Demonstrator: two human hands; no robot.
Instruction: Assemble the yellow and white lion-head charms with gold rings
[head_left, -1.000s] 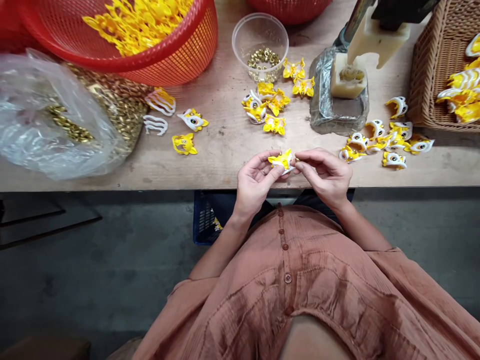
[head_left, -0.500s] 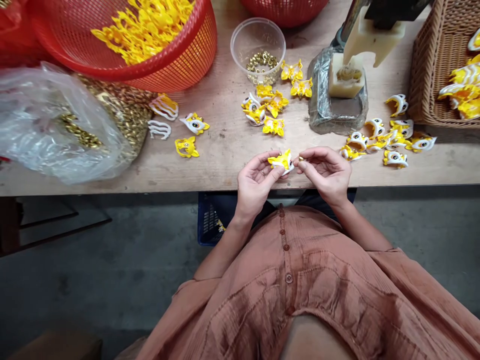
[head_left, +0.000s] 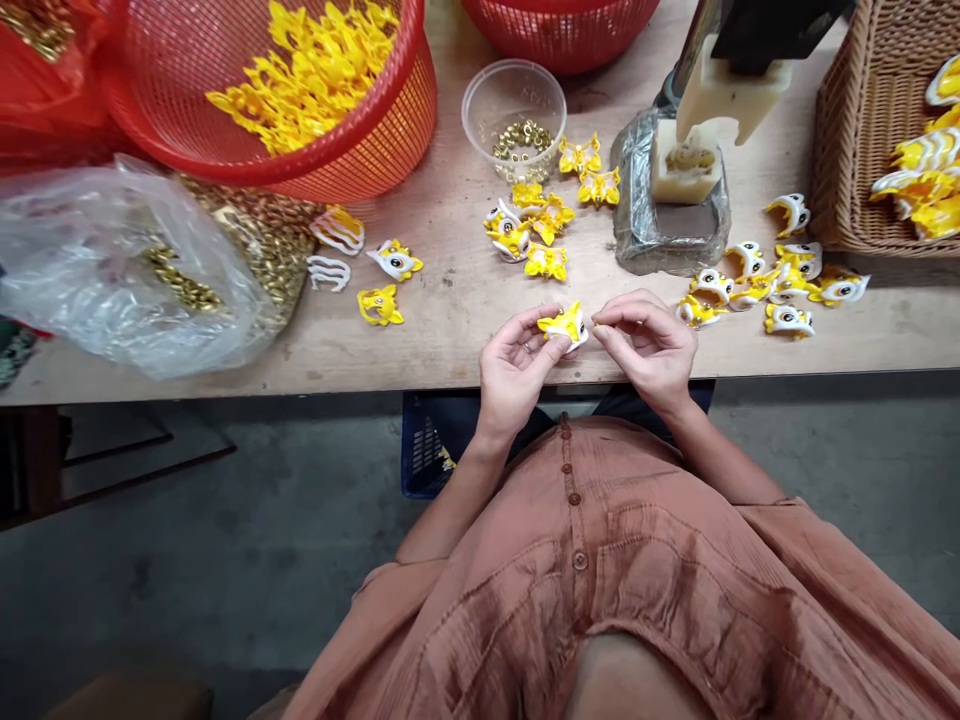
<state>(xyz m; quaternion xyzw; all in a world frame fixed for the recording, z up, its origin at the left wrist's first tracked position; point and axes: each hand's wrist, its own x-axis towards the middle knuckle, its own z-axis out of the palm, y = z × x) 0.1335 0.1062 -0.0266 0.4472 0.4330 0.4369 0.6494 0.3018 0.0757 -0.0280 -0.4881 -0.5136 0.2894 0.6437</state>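
Note:
My left hand [head_left: 516, 362] pinches a small yellow and white toy head [head_left: 565, 326] just above the front edge of the wooden table [head_left: 450, 300]. My right hand [head_left: 651, 345] sits close beside it on the right, thumb and forefinger pressed together on a tiny brass eyelet [head_left: 596, 320] near the toy's side. Loose yellow pieces [head_left: 545, 262] lie just behind my hands. More white and yellow toy heads [head_left: 780, 285] are scattered to the right.
A clear tub of brass eyelets [head_left: 514, 125] and a plastic-wrapped press [head_left: 682, 180] stand behind. A red basket of yellow parts [head_left: 300, 90] and a plastic bag of eyelets [head_left: 135, 270] lie left. A wicker basket [head_left: 870, 150] sits right. A blue crate [head_left: 427, 450] is under the table.
Both hands stay at the table edge with the toy head. My right fingertips have drawn slightly away from the toy with the eyelet. The view has shifted a little.

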